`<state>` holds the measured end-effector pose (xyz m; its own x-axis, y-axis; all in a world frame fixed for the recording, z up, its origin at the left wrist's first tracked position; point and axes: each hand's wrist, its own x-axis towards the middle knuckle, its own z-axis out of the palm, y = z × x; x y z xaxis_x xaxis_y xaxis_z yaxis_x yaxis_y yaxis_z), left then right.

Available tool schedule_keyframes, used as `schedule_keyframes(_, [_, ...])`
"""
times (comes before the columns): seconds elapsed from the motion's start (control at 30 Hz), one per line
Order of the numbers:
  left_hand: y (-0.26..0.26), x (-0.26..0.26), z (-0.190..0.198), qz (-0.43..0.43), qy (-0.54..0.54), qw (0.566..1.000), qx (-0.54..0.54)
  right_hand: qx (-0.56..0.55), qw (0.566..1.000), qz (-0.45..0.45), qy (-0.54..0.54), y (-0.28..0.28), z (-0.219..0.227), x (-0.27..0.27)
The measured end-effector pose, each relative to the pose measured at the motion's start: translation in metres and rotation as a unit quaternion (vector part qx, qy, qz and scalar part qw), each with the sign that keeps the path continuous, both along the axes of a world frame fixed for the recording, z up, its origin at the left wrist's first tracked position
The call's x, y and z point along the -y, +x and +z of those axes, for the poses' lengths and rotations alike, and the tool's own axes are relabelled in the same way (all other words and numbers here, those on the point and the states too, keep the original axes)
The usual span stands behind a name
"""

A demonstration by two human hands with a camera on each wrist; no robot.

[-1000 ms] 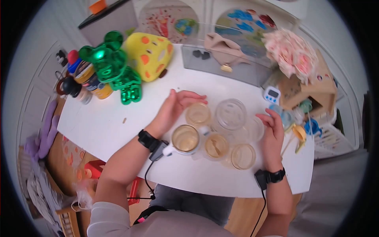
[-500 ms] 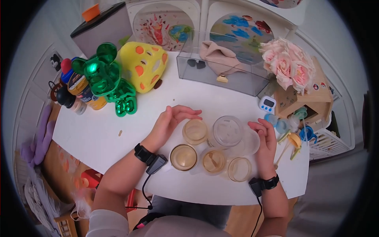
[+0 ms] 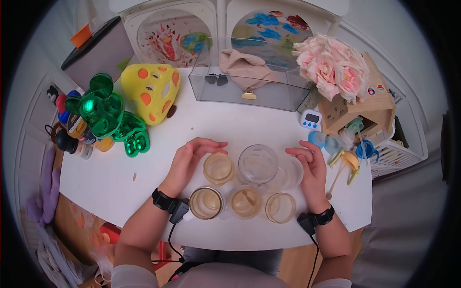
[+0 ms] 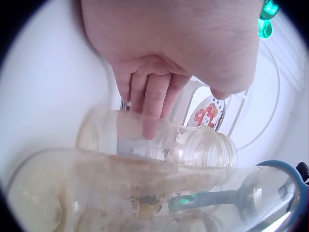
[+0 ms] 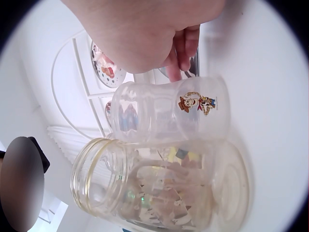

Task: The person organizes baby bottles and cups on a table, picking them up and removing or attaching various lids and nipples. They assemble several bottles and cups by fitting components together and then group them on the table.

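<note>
Several clear jars and bottles stand upright, grouped on the white table. My left hand [image 3: 189, 161] lies at the group's left, fingers relaxed and bent toward the back-left jar [image 3: 219, 168]; in the left wrist view its fingers overlap a clear bottle [image 4: 186, 147], and touching cannot be told. My right hand [image 3: 312, 170] is at the right side, fingers loosely bent beside a frosted bottle [image 3: 290, 173], which shows a cartoon cowboy in the right wrist view. A larger round container [image 3: 258, 164] stands between the hands. Three jars form the front row, one of them brown-streaked [image 3: 246, 201]. Neither hand grips anything.
Behind stands a transparent case [image 3: 249, 91] with a pink cloth. A green shiny bear figure [image 3: 108, 115] and a yellow plush [image 3: 151, 91] are at left. Pink flowers [image 3: 331, 67], a timer [image 3: 310, 119], a wooden house [image 3: 357, 105] and small bottle parts are at right.
The head view has shifted, so the table's contents appear farther left. Both hands stay beside the group of jars, with their fingers in nearly the same pose.
</note>
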<state>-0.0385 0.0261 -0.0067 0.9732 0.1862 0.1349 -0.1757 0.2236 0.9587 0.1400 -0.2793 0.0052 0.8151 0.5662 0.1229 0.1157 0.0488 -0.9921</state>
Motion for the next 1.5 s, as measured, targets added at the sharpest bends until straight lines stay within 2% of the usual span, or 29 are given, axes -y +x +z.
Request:
schedule_keyframes(0.6, [0.000,0.002,-0.001,0.015,0.007,1.000,0.001,0.067,0.997,0.024,-0.014,0.005,-0.005,0.002])
schedule_keyframes(0.7, [0.000,0.001,-0.003,0.021,0.004,1.000,-0.007,0.063,0.998,0.022,-0.001,0.003,-0.007,0.003])
schedule_keyframes(0.77, [0.001,0.001,-0.001,0.025,0.000,1.000,-0.003,0.015,1.000,0.009,0.019,0.003,-0.007,0.002])
schedule_keyframes(0.93, [0.000,-0.001,-0.007,0.021,-0.009,0.999,0.029,0.023,0.999,0.008,-0.023,0.003,-0.010,0.005])
schedule_keyframes(1.0, [0.001,-0.002,-0.003,0.017,0.004,1.000,0.018,-0.027,0.999,0.018,0.022,0.000,-0.005,0.000])
schedule_keyframes(1.2, [0.001,-0.003,-0.007,0.024,0.018,0.999,0.016,0.011,1.000,0.013,0.008,0.001,-0.006,0.000])
schedule_keyframes(1.27, [0.002,-0.002,-0.007,0.017,-0.008,0.999,0.033,-0.003,0.999,0.016,0.032,0.002,-0.006,-0.003])
schedule_keyframes(1.5, [-0.001,0.000,-0.001,0.019,-0.007,1.000,0.010,-0.009,1.000,0.016,0.007,0.000,-0.005,0.002])
